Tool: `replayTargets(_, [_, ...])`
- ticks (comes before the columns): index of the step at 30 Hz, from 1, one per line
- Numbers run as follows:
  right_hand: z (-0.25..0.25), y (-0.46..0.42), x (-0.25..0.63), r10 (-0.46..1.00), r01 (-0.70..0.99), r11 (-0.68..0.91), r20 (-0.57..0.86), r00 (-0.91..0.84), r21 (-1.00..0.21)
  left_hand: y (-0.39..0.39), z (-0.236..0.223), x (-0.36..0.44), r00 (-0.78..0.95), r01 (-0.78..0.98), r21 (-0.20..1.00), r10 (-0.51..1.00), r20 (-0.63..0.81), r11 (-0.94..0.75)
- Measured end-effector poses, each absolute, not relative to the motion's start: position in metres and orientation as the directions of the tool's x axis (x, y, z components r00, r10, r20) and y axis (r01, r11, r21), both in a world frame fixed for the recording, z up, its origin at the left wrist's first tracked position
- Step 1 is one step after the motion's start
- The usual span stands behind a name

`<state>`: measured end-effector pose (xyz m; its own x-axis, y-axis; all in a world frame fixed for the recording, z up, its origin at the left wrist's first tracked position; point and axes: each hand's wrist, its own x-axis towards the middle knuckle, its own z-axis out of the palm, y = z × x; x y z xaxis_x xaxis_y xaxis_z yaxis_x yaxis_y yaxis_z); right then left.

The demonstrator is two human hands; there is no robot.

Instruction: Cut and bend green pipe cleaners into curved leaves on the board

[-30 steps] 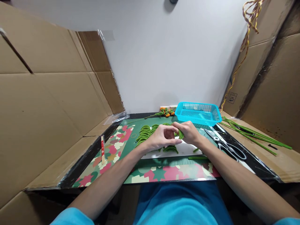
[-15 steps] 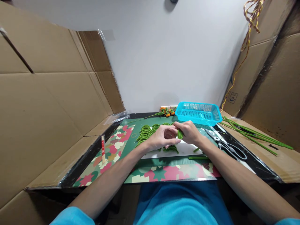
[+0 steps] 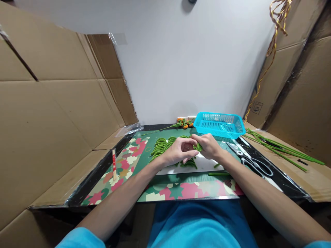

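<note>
In front of me, my right hand [image 3: 209, 146] is closed around a small bundle of curved green pipe cleaners [image 3: 198, 147]. My left hand [image 3: 179, 150] curls toward it from the other side, thumb below and fingers above, the tips pinching the bundle's near side. A gap shows inside the left hand's curl. Beneath and beside the hands, rows of curved green pipe cleaner pieces [image 3: 158, 147] lie on a white sheet [image 3: 207, 165], partly hidden by my left hand. A short straight green piece [image 3: 218, 174] lies near the right forearm.
Behind the hands stands a blue plastic basket [image 3: 219, 124], with an orange-flowered green stem [image 3: 184, 123] to its left. Black-handled scissors [image 3: 254, 165] and long green stems [image 3: 281, 148] lie at right. Chopsticks [image 3: 114, 164] in a red wrapper lie at left. Cardboard walls [image 3: 64, 103] flank the table.
The green bundle has turned a little between the fingers, and my left thumb and fingertips have shifted slightly. Everything else stays in place.
</note>
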<state>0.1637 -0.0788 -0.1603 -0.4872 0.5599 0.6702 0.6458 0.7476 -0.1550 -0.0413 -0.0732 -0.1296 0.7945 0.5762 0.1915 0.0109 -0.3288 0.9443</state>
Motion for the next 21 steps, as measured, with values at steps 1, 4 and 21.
replayTargets(1, [-0.1601,-0.0789,0.1637,0.562,0.648,0.745,0.67,-0.485,-0.156,-0.0733,-0.1295,-0.0413,0.795,0.016,0.945,0.577,0.186,-0.327])
replayTargets(4, [-0.1594,-0.0796,0.1636,0.568,0.656,0.737,0.673,-0.473,-0.161,-0.0734,-0.1298,-0.0415,0.804,0.02,0.945,0.567,0.18,-0.327])
replayTargets(21, [-0.1577,-0.0813,0.1637,0.581,0.663,0.726,0.68,-0.447,-0.185,-0.0774,-0.1311,-0.0397,0.76,0.037,0.933,0.617,0.206,-0.357])
